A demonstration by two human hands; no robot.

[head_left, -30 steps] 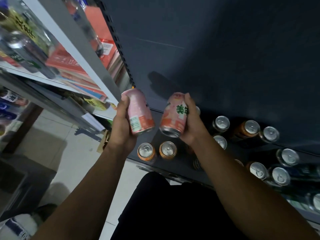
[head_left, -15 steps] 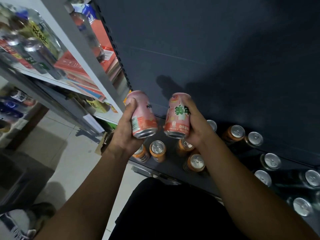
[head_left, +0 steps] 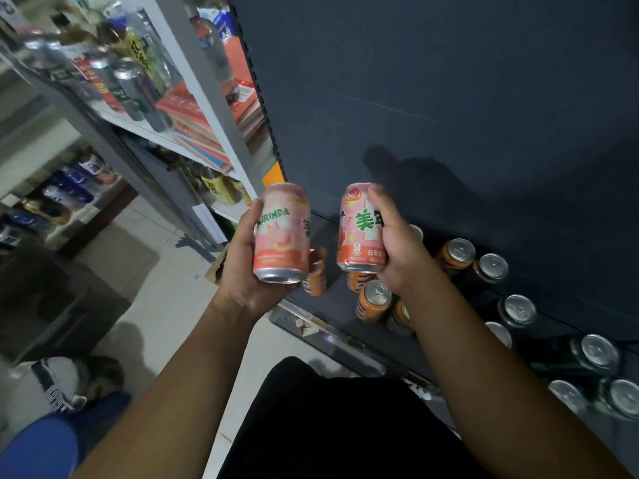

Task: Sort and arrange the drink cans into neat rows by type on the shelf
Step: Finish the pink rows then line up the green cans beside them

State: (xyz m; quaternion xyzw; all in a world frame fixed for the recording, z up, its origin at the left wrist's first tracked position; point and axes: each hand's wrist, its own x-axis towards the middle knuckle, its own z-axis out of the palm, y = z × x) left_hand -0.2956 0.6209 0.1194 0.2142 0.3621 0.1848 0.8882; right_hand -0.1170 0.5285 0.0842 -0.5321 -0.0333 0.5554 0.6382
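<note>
Each hand holds a pink can upright above the dark shelf (head_left: 339, 305). My left hand (head_left: 242, 267) grips the left pink can (head_left: 281, 233), which shows green Mirinda lettering. My right hand (head_left: 397, 243) grips the right pink can (head_left: 359, 233) from its right side. Below them, orange cans (head_left: 375, 300) stand near the shelf's left end. Dark cans with silver tops (head_left: 517, 309) stand further right along the shelf.
The shelf's dark back panel (head_left: 449, 98) rises behind the cans. A grey rack (head_left: 193, 98) with bottles and red boxes stands to the left. A cardboard box (head_left: 117, 254) lies on the tiled floor, and a blue sleeve (head_left: 38, 451) shows at bottom left.
Both pink cans have turned more upright in my hands and now sit further apart. The view has shifted, so the shelf cans appear lower and more to the right.
</note>
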